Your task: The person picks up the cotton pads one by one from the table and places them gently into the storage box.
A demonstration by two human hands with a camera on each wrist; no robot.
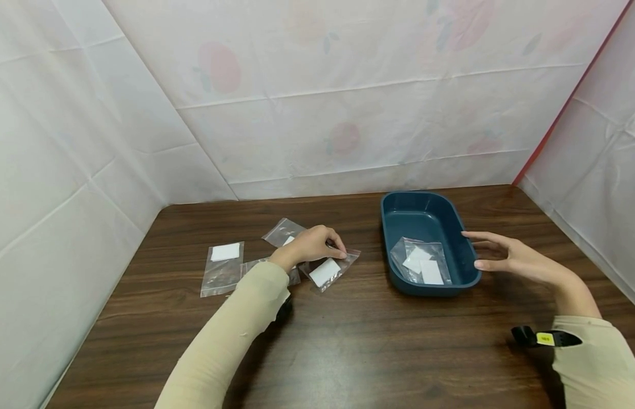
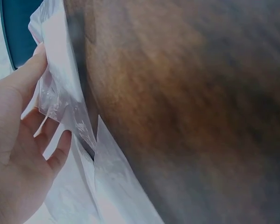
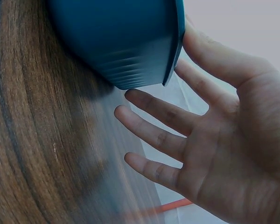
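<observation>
At a wood-grain tabletop [image 1: 378, 341], a person is pinching the edge of a clear bag [image 1: 343, 270] between the thumb and curled fingers of the left hand [image 1: 313, 245]; a white rectangle [image 1: 324, 272] is showing inside the plastic. The right hand [image 1: 519, 261] is spreading wide, thumb and fingertips touching the right side of a dark-blue bin [image 1: 416, 222] without wrapping round it. Inside the bin, overlapping clear bags [image 1: 420, 262] are lying toward the near end, at least two white pieces showing through them. Left of the bin, the bag in the left hand is resting near three others: a flat bag [image 1: 221, 278] farthest left is holding a white rectangle at its far end, a second bag [image 1: 283, 230] is lying partly behind the hand, and a third [image 1: 256, 266] is running under the wrist. A black wrist device [image 1: 565, 339] by the right sleeve is carrying a yellow label [image 1: 545, 339], its print too small to read.
</observation>
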